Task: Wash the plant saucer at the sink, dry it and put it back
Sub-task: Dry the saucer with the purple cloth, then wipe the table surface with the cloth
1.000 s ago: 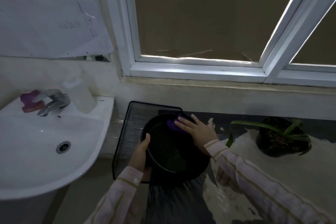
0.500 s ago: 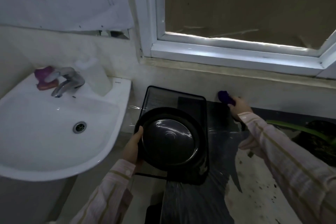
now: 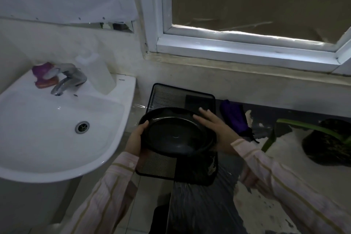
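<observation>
Head view: black plant saucer (image 3: 176, 135) is held up over a black mesh tray (image 3: 165, 97), just R of the white sink (image 3: 114, 150). It is tilted, near edge lower. Can't tell which face is up; light's dim.

L hand (image 3: 135, 139) grips the saucer's L rim, thumb curled over the top edge and the rest of the fingers underneath, out of sight. R hand (image 3: 214, 127) lies on the far-R rim w/ fingers (image 3: 199, 118) straight and spread, resting flat and not curled round it. Both sleeves are pale w/ thin stripes.

The mesh tray sits at the L end of the bench (image 3: 284, 150), partly overhanging the near edge. A purple cloth (image 3: 234, 116) lies on the bench just R of the tray, apart from both hands. Farther R is a dark plant pot (image 3: 326, 142) w/ long green leaves.

Sink area: chrome tap (image 3: 70, 80) at the back, a translucent bottle (image 3: 98, 74) beside it on the R, purple and orange bits (image 3: 44, 76) behind the tap on the L, and the drain (image 3: 82, 127) mid-basin. A white window frame (image 3: 228, 47) runs above the bench.
</observation>
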